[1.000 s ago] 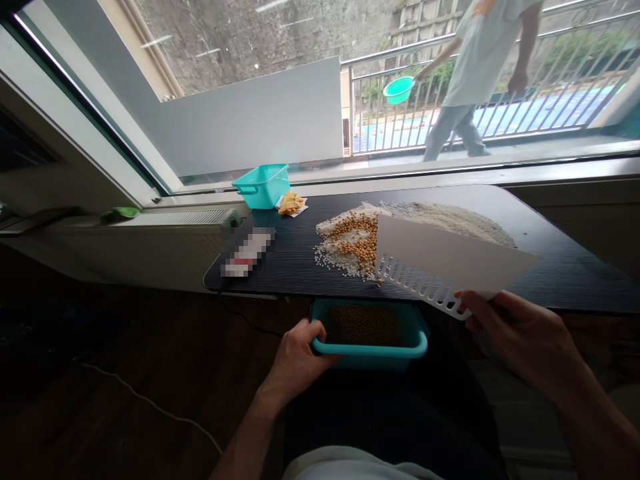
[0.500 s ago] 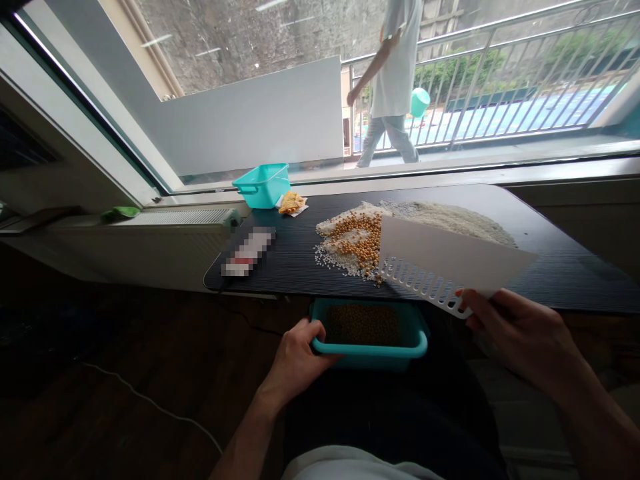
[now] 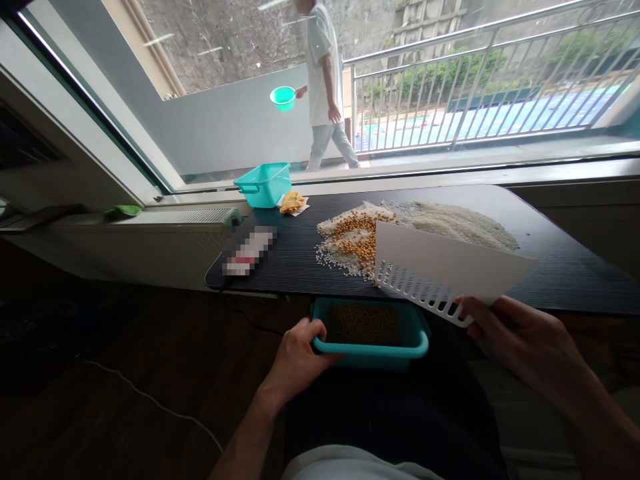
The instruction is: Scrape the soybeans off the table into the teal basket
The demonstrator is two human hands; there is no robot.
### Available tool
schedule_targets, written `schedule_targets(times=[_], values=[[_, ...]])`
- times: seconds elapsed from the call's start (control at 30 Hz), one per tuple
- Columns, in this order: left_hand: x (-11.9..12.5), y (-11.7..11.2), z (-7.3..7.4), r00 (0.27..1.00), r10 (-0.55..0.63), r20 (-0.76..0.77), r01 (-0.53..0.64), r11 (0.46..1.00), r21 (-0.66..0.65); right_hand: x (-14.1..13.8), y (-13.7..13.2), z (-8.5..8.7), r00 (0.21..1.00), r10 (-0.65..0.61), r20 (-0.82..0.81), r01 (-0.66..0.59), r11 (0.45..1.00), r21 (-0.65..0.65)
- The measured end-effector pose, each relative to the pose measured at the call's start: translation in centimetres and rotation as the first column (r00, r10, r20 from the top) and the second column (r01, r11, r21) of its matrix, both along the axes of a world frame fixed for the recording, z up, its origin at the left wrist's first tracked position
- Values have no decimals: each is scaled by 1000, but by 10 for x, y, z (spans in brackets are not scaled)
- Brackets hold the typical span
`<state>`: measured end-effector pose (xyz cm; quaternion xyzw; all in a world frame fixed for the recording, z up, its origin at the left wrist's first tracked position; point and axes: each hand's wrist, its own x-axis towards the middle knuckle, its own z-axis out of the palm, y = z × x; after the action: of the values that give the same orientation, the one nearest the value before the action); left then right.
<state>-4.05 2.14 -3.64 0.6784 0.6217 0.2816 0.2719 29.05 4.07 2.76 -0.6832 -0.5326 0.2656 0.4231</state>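
My left hand (image 3: 303, 360) grips the left rim of a teal plastic bin (image 3: 370, 351), which sits just below the table's front edge. Inside the bin lies a layer of soybeans (image 3: 363, 323). In my right hand (image 3: 515, 333) is a white plastic sheet with a row of slots (image 3: 445, 263), pinched at its lower right corner and held tilted over the table. Its left edge meets a pile of soybeans (image 3: 355, 240) mixed with white rice. Behind the sheet spreads a larger heap of rice (image 3: 460, 223), partly hidden by it.
On the dark table (image 3: 295, 267) stand a second teal bin (image 3: 267, 187) and, beside it, a yellow crumpled item on paper (image 3: 293, 202). A blurred-out flat object (image 3: 250, 251) lies at the left end. Beyond the window, a person (image 3: 323, 80) carries a green basin (image 3: 283, 98).
The slotted sheet has shifted slightly left and down with my right hand. My left hand and the bin have stayed put. The person outside has walked to the left.
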Motion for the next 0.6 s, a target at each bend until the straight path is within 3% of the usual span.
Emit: schedule_targets(times=[0.17, 0.4, 0.6], values=[[0, 0, -2, 1000, 4, -2, -4, 1000, 9, 1, 3, -4, 1000, 17, 19, -17, 1000, 24], [-1, 0, 0, 1000, 1, -1, -1, 1000, -15, -14, 7, 7, 999, 26, -33, -26, 1000, 5], [0, 0, 0, 1000, 8, 7, -8, 1000, 8, -9, 0, 9, 999, 6, -35, -5, 1000, 15]])
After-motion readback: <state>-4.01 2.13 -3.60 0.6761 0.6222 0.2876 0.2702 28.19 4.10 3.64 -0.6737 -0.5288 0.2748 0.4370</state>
